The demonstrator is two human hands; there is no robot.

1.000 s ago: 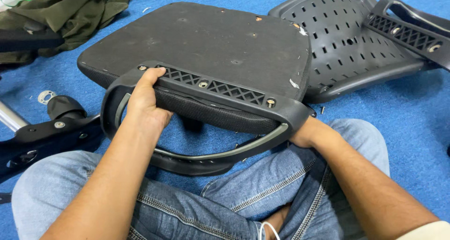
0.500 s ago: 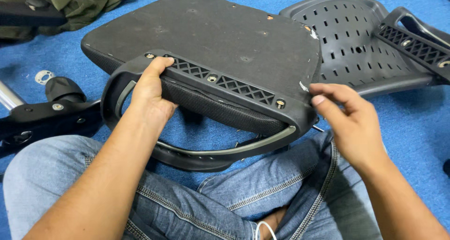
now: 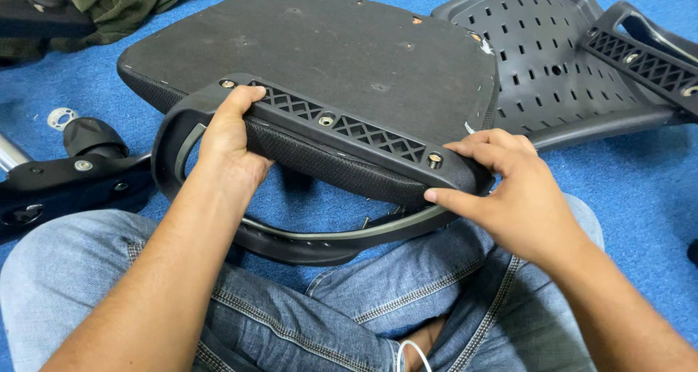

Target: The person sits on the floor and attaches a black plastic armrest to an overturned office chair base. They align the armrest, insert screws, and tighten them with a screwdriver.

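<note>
1. Seat cushion [image 3: 327,59], dark grey and upside down, lies across the middle of the frame, its near edge raised above my lap and its far edge toward the top of the frame.
2. An armrest bracket [image 3: 342,128], black plastic with a diamond lattice and metal bolt heads, runs along the near edge of the cushion from centre left to centre right.
3. My left hand [image 3: 229,150] grips the left end of that bracket, thumb on top near a bolt and the other fingers curled under the cushion edge.
4. My right hand [image 3: 509,194] rests on the right end of the bracket; the fingers [image 3: 476,146] are bent over its rounded corner and the thumb points left along its lower edge, pressing rather than clenched round it.
5. The curved loop of the armrest [image 3: 305,237] hangs below the cushion, between my hands and just above my jeans [image 3: 327,314].
6. A perforated black seat shell [image 3: 552,66] lies at the upper right, touching the cushion's right edge, with a second lattice bracket [image 3: 647,59] across it.
7. A chair base leg with a caster [image 3: 80,168] lies at the left on the blue carpet [image 3: 640,197].
8. Olive cloth [image 3: 123,1] is bunched in the upper left corner.
</note>
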